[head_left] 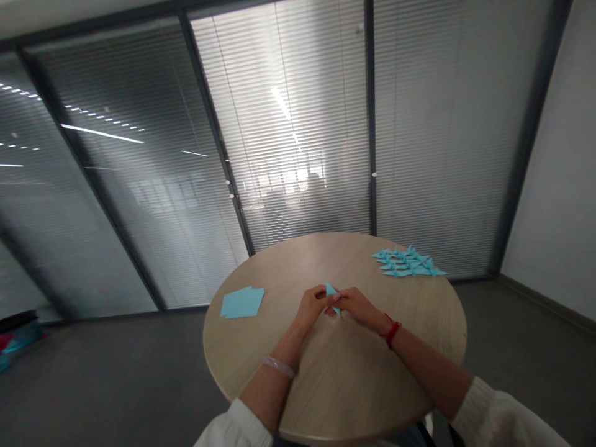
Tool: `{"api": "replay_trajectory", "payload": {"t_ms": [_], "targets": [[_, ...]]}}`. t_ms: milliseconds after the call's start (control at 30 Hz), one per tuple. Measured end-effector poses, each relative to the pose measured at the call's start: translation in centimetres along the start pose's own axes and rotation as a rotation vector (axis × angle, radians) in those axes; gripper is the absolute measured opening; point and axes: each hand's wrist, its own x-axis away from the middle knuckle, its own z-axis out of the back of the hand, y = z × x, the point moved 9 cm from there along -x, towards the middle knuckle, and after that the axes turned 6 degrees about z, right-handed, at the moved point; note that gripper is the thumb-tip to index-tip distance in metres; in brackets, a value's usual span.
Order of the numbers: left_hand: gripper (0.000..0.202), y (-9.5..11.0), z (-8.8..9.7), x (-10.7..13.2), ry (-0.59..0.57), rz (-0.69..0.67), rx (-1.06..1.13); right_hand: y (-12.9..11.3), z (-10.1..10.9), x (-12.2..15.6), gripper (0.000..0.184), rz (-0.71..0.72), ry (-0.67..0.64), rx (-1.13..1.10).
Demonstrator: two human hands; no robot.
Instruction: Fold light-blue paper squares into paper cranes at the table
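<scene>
Between my two hands, above the middle of the round table, is a small folded piece of blue paper [331, 290] with a pointed end. My left hand [315, 305] pinches it from the left side, fingers closed around its edge. From the right, my right hand [356, 304] grips the same folded paper, thumb and fingers meeting near its centre. The fingers partly cover the paper, so its full shape is hidden.
A stack of flat blue paper sheets [243, 303] lies on the left of the wooden table [354, 385]. Several folded blue paper cranes [407, 263] sit in rows at the back right. Glass panels with blinds [298, 124] stand behind the table.
</scene>
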Motion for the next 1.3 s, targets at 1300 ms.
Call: {"api": "replay_trajectory", "payload": {"t_ms": [1300], "targets": [[0.029, -1.4, 3.9, 0.7, 0.390, 0.108, 0.414, 2.9, 3.2, -0.1, 0.042, -0.113, 0.335, -0.231]]}}
